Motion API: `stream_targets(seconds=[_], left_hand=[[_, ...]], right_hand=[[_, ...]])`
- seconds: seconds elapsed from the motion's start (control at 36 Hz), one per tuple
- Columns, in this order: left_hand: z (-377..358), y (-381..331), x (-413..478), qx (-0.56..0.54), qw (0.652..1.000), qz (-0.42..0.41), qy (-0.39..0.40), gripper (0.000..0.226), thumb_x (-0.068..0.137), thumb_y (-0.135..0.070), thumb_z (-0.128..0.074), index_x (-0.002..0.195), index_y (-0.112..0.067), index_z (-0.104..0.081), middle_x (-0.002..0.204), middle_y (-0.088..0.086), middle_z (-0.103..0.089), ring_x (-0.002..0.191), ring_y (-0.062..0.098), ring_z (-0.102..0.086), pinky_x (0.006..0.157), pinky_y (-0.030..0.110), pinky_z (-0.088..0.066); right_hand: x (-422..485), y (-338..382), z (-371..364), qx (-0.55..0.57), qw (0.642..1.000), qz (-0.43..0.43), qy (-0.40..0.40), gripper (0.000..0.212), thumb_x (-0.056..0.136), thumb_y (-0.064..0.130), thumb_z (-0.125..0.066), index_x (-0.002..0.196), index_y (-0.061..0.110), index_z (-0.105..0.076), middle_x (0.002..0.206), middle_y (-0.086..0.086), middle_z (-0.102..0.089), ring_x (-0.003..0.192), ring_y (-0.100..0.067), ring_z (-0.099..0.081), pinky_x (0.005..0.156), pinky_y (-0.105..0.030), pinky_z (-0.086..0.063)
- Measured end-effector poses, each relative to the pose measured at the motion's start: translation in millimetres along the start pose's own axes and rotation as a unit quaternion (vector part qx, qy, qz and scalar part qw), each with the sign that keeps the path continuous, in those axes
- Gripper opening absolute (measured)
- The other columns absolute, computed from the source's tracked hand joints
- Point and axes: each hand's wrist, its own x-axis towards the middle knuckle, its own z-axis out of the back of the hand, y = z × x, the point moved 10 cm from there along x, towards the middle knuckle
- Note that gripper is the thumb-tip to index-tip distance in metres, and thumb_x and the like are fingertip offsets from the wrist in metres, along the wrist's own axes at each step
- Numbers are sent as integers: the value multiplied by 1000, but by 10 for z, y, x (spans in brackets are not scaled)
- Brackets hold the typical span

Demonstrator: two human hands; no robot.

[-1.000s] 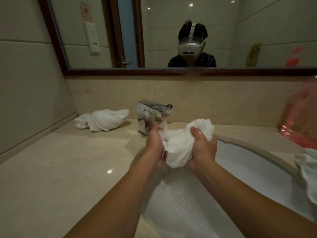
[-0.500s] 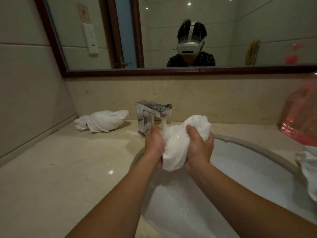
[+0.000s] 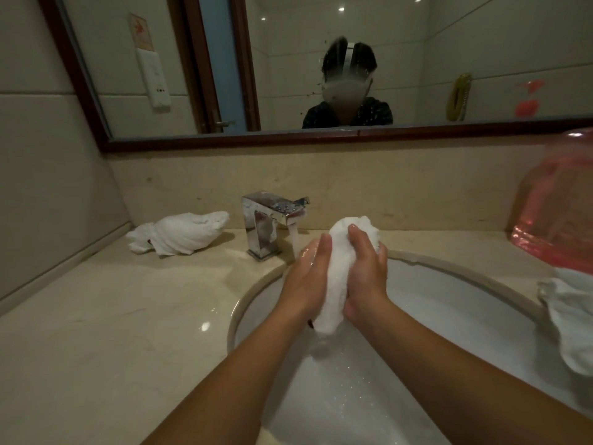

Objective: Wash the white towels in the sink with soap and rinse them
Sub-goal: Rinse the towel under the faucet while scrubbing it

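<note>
A wet white towel (image 3: 337, 274) is bunched into a long roll between both my hands over the white sink (image 3: 449, 303). My left hand (image 3: 308, 277) presses its left side with fairly straight fingers. My right hand (image 3: 365, 271) curls round the right side, fingers over the top. Water runs from the chrome tap (image 3: 269, 220) just left of my left hand and drips from the towel's lower end. A second white towel (image 3: 179, 232) lies on the counter left of the tap. A third white towel (image 3: 574, 319) hangs over the sink's right rim.
A pink translucent bottle (image 3: 558, 207) stands at the right on the beige counter (image 3: 112, 332). A framed mirror (image 3: 288, 65) above the backsplash shows a person wearing a headset. A tiled wall closes the left side.
Both hands moved the towel slightly right, out from under the water stream, and squeezed it into a narrower, upright roll. The left hand's fingers straightened against it.
</note>
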Motion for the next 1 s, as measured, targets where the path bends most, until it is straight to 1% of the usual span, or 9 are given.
stream_targets(seconds=[0.11, 0.39, 0.56, 0.64, 0.69, 0.81, 0.86, 0.92, 1.0], left_hand=[[154, -29, 27, 10, 998, -29, -53, 69, 83, -95, -31, 118, -50, -70, 114, -18, -76, 106, 4, -72, 99, 43, -59], [403, 40, 19, 71, 988, 12, -134, 67, 106, -70, -27, 120, -25, -75, 126, 3, -73, 115, 24, -65, 95, 34, -44], [490, 54, 25, 68, 985, 27, -153, 70, 106, -70, -25, 84, -20, -69, 96, 3, -73, 95, 25, -67, 92, 43, -53], [510, 70, 40, 58, 984, 36, -163, 69, 108, -66, -23, 81, -20, -66, 90, 0, -70, 89, 21, -65, 87, 41, -50], [517, 145, 68, 50, 983, 58, -164, 64, 109, -65, -21, 88, -23, -65, 108, 5, -72, 103, 27, -65, 97, 43, -50], [635, 354, 66, 11, 972, 129, -197, 75, 108, -68, -19, 133, -17, -69, 133, 15, -69, 124, 37, -63, 109, 49, -48], [725, 353, 59, 23, 968, 121, -217, 75, 109, -65, -19, 121, -14, -73, 126, 16, -71, 118, 37, -64, 107, 48, -49], [824, 226, 25, 60, 965, 69, -246, 70, 112, -57, -18, 88, -19, -71, 105, 10, -71, 101, 32, -63, 93, 40, -49], [913, 14, -66, 115, 953, -27, -281, 70, 112, -55, -20, 78, -19, -69, 87, 2, -69, 89, 28, -65, 76, 36, -42]], right_hand=[[-56, 4, -129, -29, 999, 4, 41, 37, 92, 50, -77, 119, 26, -71, 103, -2, -81, 86, -17, -80, 76, -35, -63], [-71, -109, 40, -98, 995, 2, -22, 29, 94, 50, -75, 91, 22, -74, 95, -3, -80, 91, -24, -78, 92, -46, -63], [-34, -124, 7, -116, 992, -43, -4, 18, 96, 32, -72, 84, 18, -69, 89, -7, -76, 87, -28, -75, 86, -45, -63], [-14, -159, -4, -119, 990, -71, 12, 17, 95, 32, -73, 93, 16, -70, 94, -8, -75, 89, -29, -74, 83, -42, -62], [-9, -211, 1, -125, 988, -86, 20, 22, 97, 40, -71, 102, 18, -69, 101, -7, -75, 93, -28, -73, 89, -44, -61], [27, -396, -106, -172, 979, -100, 40, 55, 97, 65, -59, 125, 18, -62, 119, -10, -72, 108, -32, -70, 101, -51, -57], [70, -489, -81, -205, 971, -118, 21, 71, 87, 75, -60, 137, 26, -47, 133, -12, -61, 113, -36, -65, 100, -54, -57], [92, -479, -30, -226, 966, -121, 15, 56, 89, 72, -59, 130, 39, -41, 138, -11, -52, 113, -36, -61, 91, -54, -60], [89, -660, -108, -174, 961, -187, 103, 60, 92, 78, -51, 136, 38, -55, 131, -9, -68, 109, -35, -69, 73, -46, -61]])
